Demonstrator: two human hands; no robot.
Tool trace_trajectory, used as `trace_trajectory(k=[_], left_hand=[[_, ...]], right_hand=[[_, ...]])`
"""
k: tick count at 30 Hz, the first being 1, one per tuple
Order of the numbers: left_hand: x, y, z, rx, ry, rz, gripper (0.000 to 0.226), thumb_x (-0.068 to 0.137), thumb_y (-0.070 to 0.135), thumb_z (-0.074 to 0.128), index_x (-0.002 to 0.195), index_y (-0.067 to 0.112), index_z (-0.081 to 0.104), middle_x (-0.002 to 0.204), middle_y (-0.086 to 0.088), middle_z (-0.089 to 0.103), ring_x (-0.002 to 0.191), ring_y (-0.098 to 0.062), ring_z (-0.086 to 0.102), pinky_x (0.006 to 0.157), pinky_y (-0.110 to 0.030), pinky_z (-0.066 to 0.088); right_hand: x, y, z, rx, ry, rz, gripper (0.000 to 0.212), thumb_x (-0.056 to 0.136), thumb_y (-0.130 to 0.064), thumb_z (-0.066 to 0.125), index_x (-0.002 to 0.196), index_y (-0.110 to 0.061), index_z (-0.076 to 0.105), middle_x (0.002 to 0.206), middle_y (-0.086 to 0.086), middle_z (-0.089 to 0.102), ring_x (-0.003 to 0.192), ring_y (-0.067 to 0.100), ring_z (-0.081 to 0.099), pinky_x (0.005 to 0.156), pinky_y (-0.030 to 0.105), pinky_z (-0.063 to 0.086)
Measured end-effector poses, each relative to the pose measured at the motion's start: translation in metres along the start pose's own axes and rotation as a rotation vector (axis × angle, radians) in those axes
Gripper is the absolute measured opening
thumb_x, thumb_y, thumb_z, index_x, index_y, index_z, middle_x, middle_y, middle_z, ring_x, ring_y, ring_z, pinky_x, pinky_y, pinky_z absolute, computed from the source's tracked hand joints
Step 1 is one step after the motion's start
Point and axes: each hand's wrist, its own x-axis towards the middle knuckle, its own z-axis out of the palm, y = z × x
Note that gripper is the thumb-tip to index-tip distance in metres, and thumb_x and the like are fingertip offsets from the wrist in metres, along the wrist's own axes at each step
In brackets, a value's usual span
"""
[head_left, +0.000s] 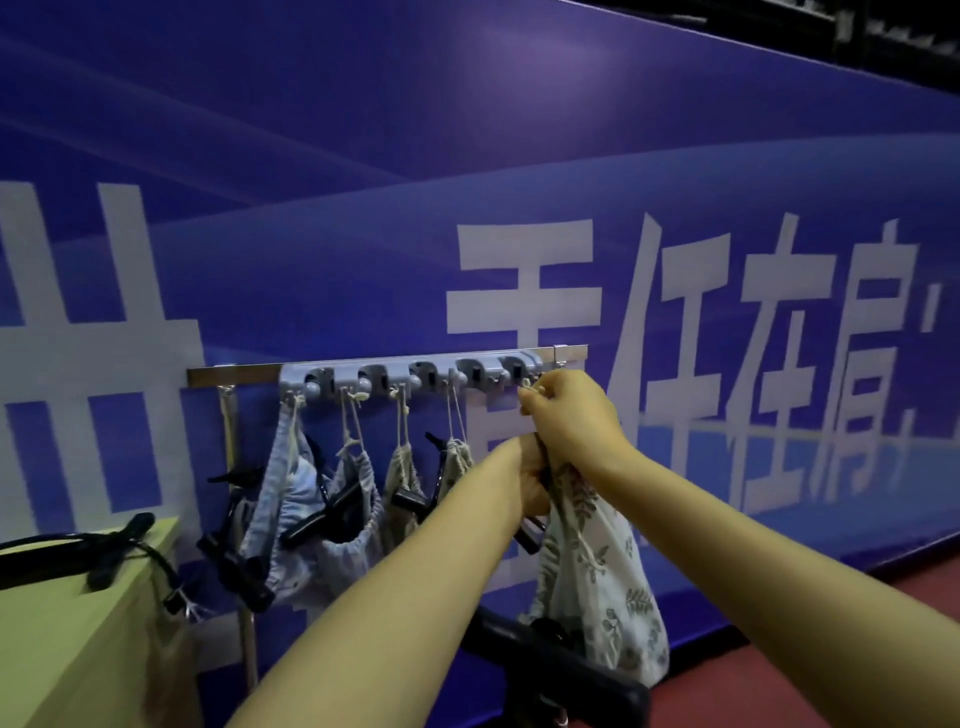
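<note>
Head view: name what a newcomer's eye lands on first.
The two hands at centre: the right hand pinches a cord at the last hook of the grey hook rail, while the left hand grips the neck of a leaf-print bag below. Behind them, a blue banner with huge white characters fills the wall; more drawstring bags hang to the left.

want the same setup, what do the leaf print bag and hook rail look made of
Leaf print bag: probably thin cotton, matte; it drapes in soft folds. Hook rail: grey holders look like smooth moulded plastic; the strip behind looks metal, with a dull sheen.
</note>
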Motion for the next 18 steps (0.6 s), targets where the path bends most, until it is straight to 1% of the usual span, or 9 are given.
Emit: trace_trajectory(k=[1,2,3,5,9,11,12,14,18], left_hand=[[0.005,0.006,0.001,0.053,0.007,0.001,0.043,0.104,0.011,0.021,0.144,-0.003,0.032,0.042,0.014,0.059,0.039,0.007,0.058,0.046,-0.01,0.048],[0.024,0.009,0.011,0.053,0.055,-0.064,0.04,0.103,0.008,0.024,0.14,-0.001,0.038,0.062,0.009,0.07,0.062,0.003,0.067,0.062,-0.013,0.053],[0.045,0.006,0.013,-0.081,0.179,0.011,0.036,0.101,0.002,0.029,0.132,0.002,0.047,0.089,0.0,0.073,0.089,-0.007,0.068,0.081,-0.019,0.054],[0.075,0.009,0.015,0.279,0.208,0.047,0.031,0.091,-0.004,0.048,0.12,0.002,0.056,0.116,-0.013,0.062,0.113,-0.027,0.056,0.1,-0.034,0.046],[0.133,0.01,0.042,0.443,0.446,-0.143,0.04,0.079,0.005,0.066,0.118,0.001,0.057,0.097,-0.026,0.055,0.109,-0.033,0.054,0.099,-0.04,0.044],[0.158,-0.007,0.051,0.58,0.532,-0.027,0.038,0.076,0.004,0.064,0.114,0.006,0.059,0.096,-0.019,0.056,0.098,-0.035,0.053,0.093,-0.038,0.043],[0.171,-0.007,0.052,0.488,0.55,-0.03,0.033,0.078,0.003,0.063,0.111,0.006,0.06,0.099,-0.015,0.059,0.099,-0.032,0.054,0.094,-0.037,0.044],[0.182,-0.017,0.04,0.558,0.67,0.079,0.024,0.082,0.001,0.061,0.106,0.006,0.061,0.103,-0.012,0.062,0.104,-0.027,0.057,0.097,-0.036,0.045],[0.234,-0.053,0.03,0.504,0.555,-0.088,0.026,0.085,0.002,0.06,0.107,0.014,0.065,0.103,-0.004,0.066,0.102,-0.019,0.061,0.097,-0.034,0.047]], right_hand=[[0.003,0.004,-0.002,-0.007,0.002,0.003,0.03,0.095,-0.025,0.049,0.088,-0.004,0.069,0.09,0.015,0.07,0.087,0.031,0.064,0.075,0.037,0.05],[0.01,0.011,-0.002,-0.012,0.012,0.005,0.03,0.095,-0.026,0.049,0.088,-0.006,0.069,0.089,0.013,0.069,0.084,0.029,0.063,0.076,0.038,0.052],[0.018,0.018,-0.002,-0.016,0.019,0.009,0.029,0.096,-0.028,0.049,0.088,-0.007,0.069,0.087,0.011,0.069,0.082,0.026,0.062,0.074,0.037,0.052],[0.035,0.03,-0.001,-0.007,0.015,0.015,0.028,0.096,-0.029,0.049,0.09,-0.01,0.068,0.085,0.007,0.066,0.079,0.022,0.06,0.068,0.032,0.047],[0.075,0.055,0.017,0.048,-0.008,0.033,0.029,0.095,-0.03,0.05,0.088,-0.009,0.069,0.084,0.009,0.066,0.08,0.023,0.06,0.066,0.032,0.044],[0.092,0.066,0.032,0.071,0.004,0.057,0.028,0.094,-0.028,0.05,0.083,-0.009,0.068,0.082,0.012,0.067,0.077,0.025,0.06,0.066,0.033,0.046],[0.105,0.072,0.041,0.082,0.017,0.058,0.028,0.094,-0.027,0.05,0.083,-0.009,0.068,0.082,0.013,0.067,0.078,0.027,0.061,0.069,0.035,0.048],[0.119,0.079,0.055,0.09,0.02,0.044,0.028,0.094,-0.027,0.05,0.085,-0.007,0.068,0.082,0.014,0.068,0.079,0.028,0.063,0.073,0.038,0.051],[0.15,0.088,0.084,0.127,-0.037,-0.042,0.029,0.094,-0.028,0.053,0.067,-0.018,0.061,0.065,-0.003,0.056,0.065,0.014,0.054,0.059,0.028,0.042]])
